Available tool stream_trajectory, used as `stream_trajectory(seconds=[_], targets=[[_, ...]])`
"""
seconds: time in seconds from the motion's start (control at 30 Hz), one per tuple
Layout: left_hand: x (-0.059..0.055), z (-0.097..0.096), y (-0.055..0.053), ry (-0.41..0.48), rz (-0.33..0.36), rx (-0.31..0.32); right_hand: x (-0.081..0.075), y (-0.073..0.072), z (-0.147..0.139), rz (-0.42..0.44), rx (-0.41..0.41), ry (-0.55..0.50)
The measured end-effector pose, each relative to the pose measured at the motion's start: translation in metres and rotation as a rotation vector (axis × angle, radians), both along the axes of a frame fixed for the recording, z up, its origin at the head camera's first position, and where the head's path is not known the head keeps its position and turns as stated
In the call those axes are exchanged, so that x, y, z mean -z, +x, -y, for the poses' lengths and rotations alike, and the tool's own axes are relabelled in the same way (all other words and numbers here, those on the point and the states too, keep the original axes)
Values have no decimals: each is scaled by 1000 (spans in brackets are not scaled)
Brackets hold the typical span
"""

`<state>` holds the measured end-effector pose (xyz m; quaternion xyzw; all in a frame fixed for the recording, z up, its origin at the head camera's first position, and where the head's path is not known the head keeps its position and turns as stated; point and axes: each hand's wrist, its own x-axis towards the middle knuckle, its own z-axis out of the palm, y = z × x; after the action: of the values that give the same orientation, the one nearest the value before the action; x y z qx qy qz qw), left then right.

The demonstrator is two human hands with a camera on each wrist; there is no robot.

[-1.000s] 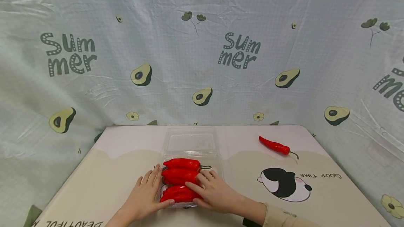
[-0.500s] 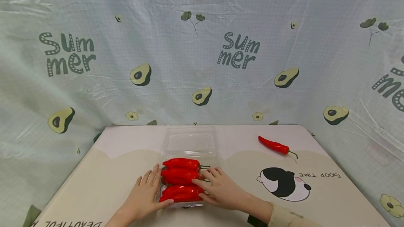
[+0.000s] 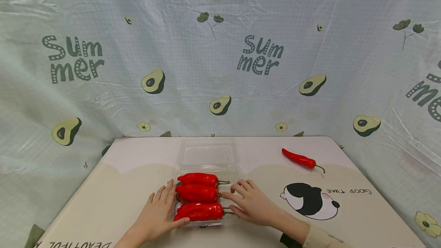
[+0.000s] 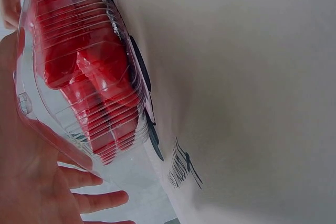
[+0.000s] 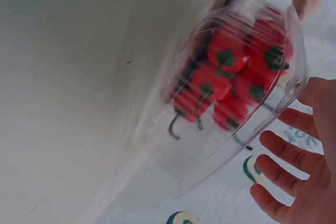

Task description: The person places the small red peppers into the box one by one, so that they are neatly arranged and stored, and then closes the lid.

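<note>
A clear plastic clamshell box (image 3: 211, 224) stands on the table with several red chili peppers (image 3: 199, 193) lying side by side in it, their green stems towards the right. Its lid (image 3: 208, 154) is folded back, away from the person. Along the box's left side rests my left hand (image 3: 153, 211), fingers straight, thumb at the near left corner. My right hand (image 3: 255, 204) is at the box's right side by the stems, its fingers loosely bent and spread with nothing held. In the right wrist view, its fingers (image 5: 286, 148) are close to the box rim; contact is unclear.
A single red chili pepper (image 3: 299, 159) lies on the table at the far right. The light tabletop (image 3: 268, 181) has a printed cartoon dog (image 3: 311, 202). A patterned curtain (image 3: 186, 56) encloses the table's back and sides.
My right hand has moved rightwards off the peppers, letting go of the near ones, whose stems now show. The near peppers shifted slightly right. My left hand has stayed in place.
</note>
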<state>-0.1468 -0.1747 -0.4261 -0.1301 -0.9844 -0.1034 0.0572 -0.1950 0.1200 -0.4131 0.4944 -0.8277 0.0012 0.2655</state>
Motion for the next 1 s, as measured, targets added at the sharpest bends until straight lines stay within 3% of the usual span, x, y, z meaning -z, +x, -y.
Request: stream_trajectory(seconds=[0.4, 0.77, 1.0], targets=[[0, 1, -2, 9, 14, 2, 5, -21, -35, -35, 55, -86], [2, -1, -2, 12, 17, -6, 10, -41, -78, -15, 216, -110], [3, 0, -1, 14, 13, -2, 14, -51, -99, -28, 268, -147]])
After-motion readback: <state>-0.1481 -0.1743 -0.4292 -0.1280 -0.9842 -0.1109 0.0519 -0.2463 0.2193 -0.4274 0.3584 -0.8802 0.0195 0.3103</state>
